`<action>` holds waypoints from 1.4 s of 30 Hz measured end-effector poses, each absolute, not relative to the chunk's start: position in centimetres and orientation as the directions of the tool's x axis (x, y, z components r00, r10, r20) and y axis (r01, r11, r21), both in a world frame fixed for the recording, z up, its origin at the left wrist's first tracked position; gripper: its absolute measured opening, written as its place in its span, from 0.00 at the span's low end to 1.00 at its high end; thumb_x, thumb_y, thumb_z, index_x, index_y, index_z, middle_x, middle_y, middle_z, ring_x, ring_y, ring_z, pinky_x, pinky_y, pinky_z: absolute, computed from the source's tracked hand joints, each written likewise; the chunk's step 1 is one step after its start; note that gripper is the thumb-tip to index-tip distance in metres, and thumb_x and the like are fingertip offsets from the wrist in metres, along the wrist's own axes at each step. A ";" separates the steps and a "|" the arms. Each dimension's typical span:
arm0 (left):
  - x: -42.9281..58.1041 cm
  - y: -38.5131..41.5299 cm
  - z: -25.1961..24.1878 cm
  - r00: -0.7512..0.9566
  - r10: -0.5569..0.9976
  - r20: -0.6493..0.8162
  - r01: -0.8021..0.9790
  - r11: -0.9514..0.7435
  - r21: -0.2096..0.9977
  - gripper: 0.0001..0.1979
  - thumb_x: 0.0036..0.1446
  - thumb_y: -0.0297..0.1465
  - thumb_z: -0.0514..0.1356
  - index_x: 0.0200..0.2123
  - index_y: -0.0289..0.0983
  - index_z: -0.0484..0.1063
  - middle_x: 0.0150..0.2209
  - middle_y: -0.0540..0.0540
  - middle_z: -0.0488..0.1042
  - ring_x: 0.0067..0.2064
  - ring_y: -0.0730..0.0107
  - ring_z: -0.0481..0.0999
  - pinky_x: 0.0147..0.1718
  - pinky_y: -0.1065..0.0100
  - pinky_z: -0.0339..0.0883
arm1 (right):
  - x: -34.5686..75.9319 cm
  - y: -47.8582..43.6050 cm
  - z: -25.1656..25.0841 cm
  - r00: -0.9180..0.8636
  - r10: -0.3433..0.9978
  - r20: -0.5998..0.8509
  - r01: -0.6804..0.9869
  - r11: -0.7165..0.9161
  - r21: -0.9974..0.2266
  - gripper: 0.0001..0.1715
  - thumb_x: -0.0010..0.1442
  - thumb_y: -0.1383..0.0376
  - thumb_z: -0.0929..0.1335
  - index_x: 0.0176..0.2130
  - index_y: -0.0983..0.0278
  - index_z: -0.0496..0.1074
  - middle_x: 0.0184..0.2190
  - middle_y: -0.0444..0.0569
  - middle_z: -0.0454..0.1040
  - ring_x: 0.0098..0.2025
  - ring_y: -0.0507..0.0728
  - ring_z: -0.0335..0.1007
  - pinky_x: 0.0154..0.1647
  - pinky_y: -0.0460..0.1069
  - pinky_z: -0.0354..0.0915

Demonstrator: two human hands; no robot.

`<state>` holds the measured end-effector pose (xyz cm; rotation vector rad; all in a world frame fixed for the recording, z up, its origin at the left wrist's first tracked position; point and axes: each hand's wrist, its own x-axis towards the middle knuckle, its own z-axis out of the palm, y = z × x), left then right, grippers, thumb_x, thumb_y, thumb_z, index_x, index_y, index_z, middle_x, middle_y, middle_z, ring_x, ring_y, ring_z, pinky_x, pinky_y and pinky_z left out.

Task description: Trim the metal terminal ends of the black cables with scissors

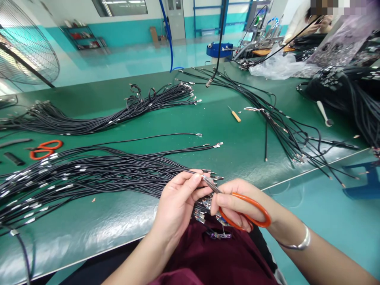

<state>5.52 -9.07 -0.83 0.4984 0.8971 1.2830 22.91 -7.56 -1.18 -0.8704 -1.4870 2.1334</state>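
My left hand (181, 198) pinches the end of a black cable, its small metal tip held up between thumb and fingers. A pair of scissors with orange handles (252, 208) is in my right hand (234, 200). The scissors' blades (211, 184) point up and left, meeting the cable end at my left fingertips; whether they touch it I cannot tell. Beside and below my hands lies a large bundle of black cables (118, 170) with white labels. Several cable ends with small connectors (202, 215) hang over the table edge under my hands.
Another cable bundle (97, 120) lies farther back on the green table (178, 118). Second orange scissors (46, 149) rest at left. An awl with a yellow handle (236, 115), loose cables (279, 118) and a white-handled brush (324, 113) lie to the right. A black cord (221, 39) hangs down. A person (308, 23) sits beyond.
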 end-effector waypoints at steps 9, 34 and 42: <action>5.7 -9.1 -0.9 0.010 0.957 -0.290 -0.599 0.238 0.765 0.05 0.48 0.28 0.69 0.28 0.32 0.77 0.33 0.46 0.78 0.32 0.74 0.78 0.31 0.75 0.76 | 22.7 -7.5 -1.3 -0.719 0.642 -0.267 0.034 -0.351 -0.936 0.27 0.60 0.47 0.65 0.33 0.68 0.74 0.11 0.37 0.62 0.10 0.43 0.52 0.14 0.41 0.52; 6.4 -6.0 0.1 0.079 0.960 -0.269 -0.542 0.268 0.797 0.07 0.52 0.32 0.66 0.35 0.35 0.78 0.31 0.47 0.78 0.29 0.73 0.77 0.31 0.71 0.74 | 21.1 -0.9 1.1 -0.265 0.956 0.123 -0.126 0.092 -0.988 0.14 0.53 0.62 0.73 0.38 0.64 0.69 0.32 0.44 0.71 0.35 0.50 0.71 0.41 0.47 0.68; 3.7 -2.5 2.7 -0.165 0.747 0.644 0.545 -0.475 0.691 0.11 0.51 0.30 0.65 0.40 0.46 0.80 0.39 0.47 0.78 0.43 0.64 0.74 0.47 0.63 0.66 | 20.2 5.4 4.6 -0.490 0.854 0.173 -0.099 0.143 -0.985 0.17 0.50 0.62 0.75 0.38 0.65 0.69 0.27 0.41 0.72 0.31 0.49 0.71 0.36 0.46 0.67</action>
